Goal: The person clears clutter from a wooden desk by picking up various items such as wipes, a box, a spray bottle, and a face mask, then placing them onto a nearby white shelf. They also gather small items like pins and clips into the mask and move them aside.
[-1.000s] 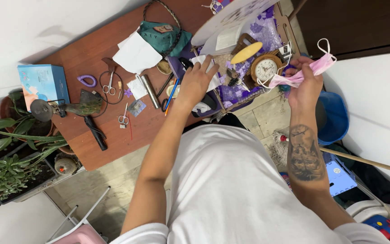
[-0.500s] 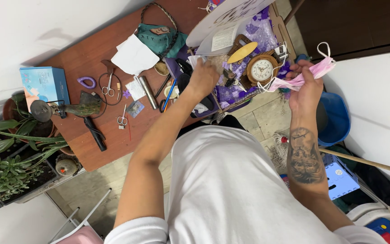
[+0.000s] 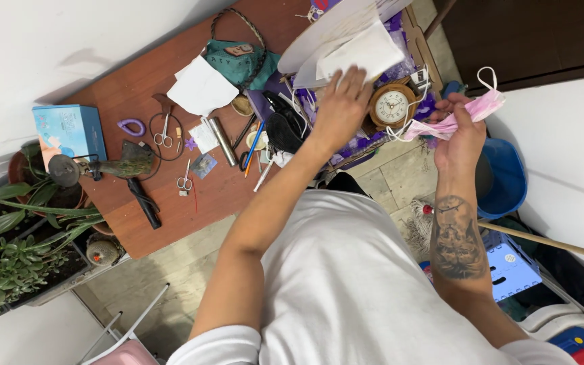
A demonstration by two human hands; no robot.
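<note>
1. Right now the landmark is the small round wooden-framed clock (image 3: pixel 391 105), lying in the purple-lined open box (image 3: pixel 410 40) at the far right end of the red-brown wooden desk (image 3: pixel 130 88).
2. Left hand (image 3: pixel 341 111): just left of the clock, palm down, fingers together and stretched forward, fingertips pressing the edge of a white paper sheet (image 3: pixel 366 51) that lies just above the clock.
3. Right hand (image 3: pixel 459 135): just right of the clock, off the desk edge, raised. Thumb and fingers pinch a bunched pink disposable face mask (image 3: pixel 471 111); one white ear loop sticks up at the mask's far end, another trails toward the clock.
4. Large pale oval board (image 3: pixel 319 34): above-left of the clock, partly under the white sheet.
5. Black pouch-like object (image 3: pixel 282 128): left of the clock, beside the left wrist; cannot tell exactly what it is.
6. Blue and orange pens (image 3: pixel 255 143): further left of the clock, next to a silver metal cylinder (image 3: pixel 223 140).
7. Teal fabric bag with braided strap (image 3: pixel 238 57): well up-left of the clock; a folded white paper (image 3: pixel 202 88) lies beside it.
8. Two small steel scissors (image 3: pixel 163 132): well left of the clock, mid-desk.
9. Light-blue cardboard box (image 3: pixel 69 128): far left of the clock, at the desk's other end, near the green potted plants (image 3: pixel 15 250).
10. Blue plastic bucket (image 3: pixel 512 179): lower right of the clock, on the floor past the right hand.
</note>
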